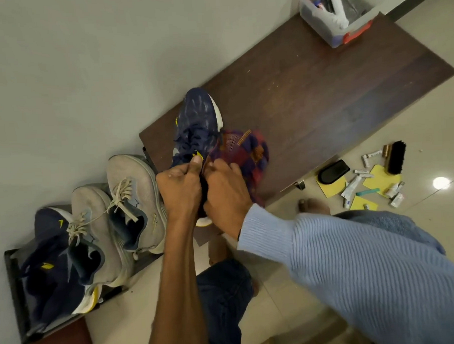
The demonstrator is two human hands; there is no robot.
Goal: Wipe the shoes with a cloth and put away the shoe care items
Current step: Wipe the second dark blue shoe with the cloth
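On tabletop point(321, 89), near the front edge: shoe point(197, 118), toe pointing away. Gripped at the collar by left hand point(180, 189); cloth point(245, 150) against its right flank, bunched in curled fingers of right hand point(227, 195).

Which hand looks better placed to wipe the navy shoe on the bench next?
Probably the right hand: it already holds the cloth against the shoe, on the side where the cloth lies. The left hand grips the shoe's opening and steadies it.
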